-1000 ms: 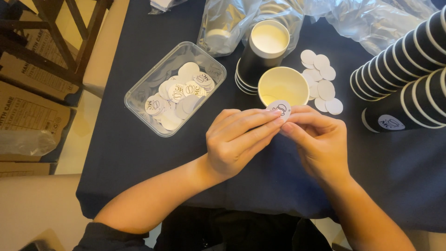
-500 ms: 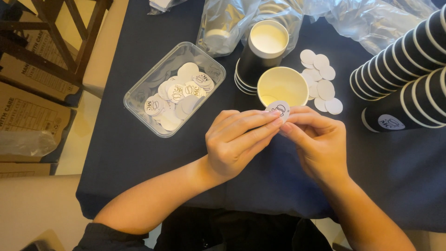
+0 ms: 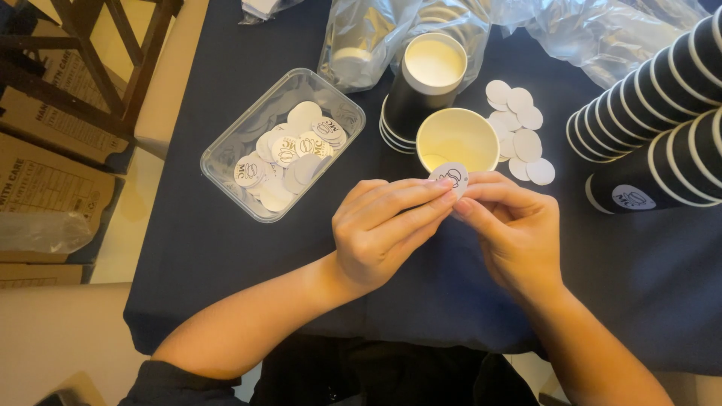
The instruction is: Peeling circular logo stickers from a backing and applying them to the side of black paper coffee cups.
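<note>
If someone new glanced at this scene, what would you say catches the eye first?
At centre, the left hand and right hand pinch a round white sticker between their fingertips. Just beyond stands an open paper cup; to the left, a clear plastic tub of more stickers sits on the dark blue tablecloth.

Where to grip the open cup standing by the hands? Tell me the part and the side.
Grip the cup by its dark side wall below the rim, coming from its near side. It stands upright, mouth up, with the cup stack touching behind and white discs lying to its right. Both hands, left and right, are pinching a sticker just in front.
</note>
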